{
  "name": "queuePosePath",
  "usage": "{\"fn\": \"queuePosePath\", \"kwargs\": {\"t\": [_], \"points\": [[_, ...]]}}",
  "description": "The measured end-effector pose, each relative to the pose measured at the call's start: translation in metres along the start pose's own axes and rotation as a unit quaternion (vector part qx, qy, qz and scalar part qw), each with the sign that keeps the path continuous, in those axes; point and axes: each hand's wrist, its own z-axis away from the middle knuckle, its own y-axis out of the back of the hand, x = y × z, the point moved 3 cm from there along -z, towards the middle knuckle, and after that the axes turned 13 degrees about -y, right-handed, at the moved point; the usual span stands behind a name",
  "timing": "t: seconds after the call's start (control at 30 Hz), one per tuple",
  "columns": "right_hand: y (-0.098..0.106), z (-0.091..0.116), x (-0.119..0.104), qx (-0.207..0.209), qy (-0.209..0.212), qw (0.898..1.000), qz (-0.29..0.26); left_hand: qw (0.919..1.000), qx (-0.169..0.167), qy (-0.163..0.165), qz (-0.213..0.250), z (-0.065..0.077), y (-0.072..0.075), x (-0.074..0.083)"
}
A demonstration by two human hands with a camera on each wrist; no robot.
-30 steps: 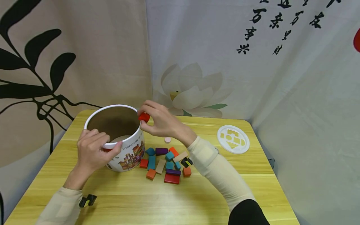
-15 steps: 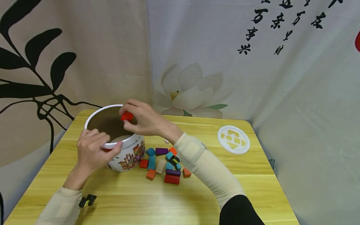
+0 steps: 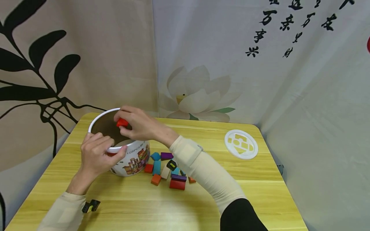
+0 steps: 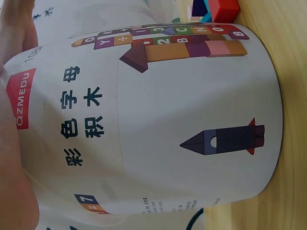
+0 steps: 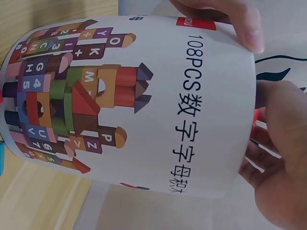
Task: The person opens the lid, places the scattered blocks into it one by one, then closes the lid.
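A white printed bucket (image 3: 130, 158) stands upright on the table's left half. My left hand (image 3: 96, 154) grips its near rim, thumb on the outside and fingers over the edge; that hand also shows at the left of the left wrist view. Over the bucket's mouth, my right hand (image 3: 138, 125) pinches a red block (image 3: 122, 122) between thumb and fingers. In the right wrist view the bucket's rim and the hand hide most of that block. Beside the bucket lie several loose blocks, among them a red one (image 3: 177, 184), an orange one (image 3: 155, 179) and a blue one (image 3: 156, 167).
A white round lid (image 3: 241, 144) with cut-out shapes lies flat at the table's right. The wooden table (image 3: 138, 208) meets hanging cloth (image 3: 202, 48) along its back edge. My right forearm (image 3: 205, 170) covers some of the blocks.
My right hand has moved left with the red block, from outside the bucket's right rim to over its mouth. My left hand keeps its grip on the rim.
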Motion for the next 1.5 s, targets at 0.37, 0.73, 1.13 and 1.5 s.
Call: {"fn": "queuePosePath", "kwargs": {"t": [0.37,0.73,1.13,1.5], "points": [[-0.005,-0.005,-0.001,-0.013,-0.018,0.999,0.028,1.0,0.003,-0.002,-0.005,0.0,-0.001,0.0],[-0.01,-0.002,-0.002,-0.033,-0.035,0.993,0.111,0.9999,0.008,-0.005,-0.008,-0.002,-0.001,0.001],[-0.011,0.005,0.003,-0.047,-0.074,0.984,0.153,0.9999,0.008,-0.005,-0.006,-0.001,-0.002,0.001],[-0.008,0.02,0.012,-0.069,-0.096,0.983,0.142,1.0,0.006,-0.004,-0.005,0.0,-0.002,0.001]]}}
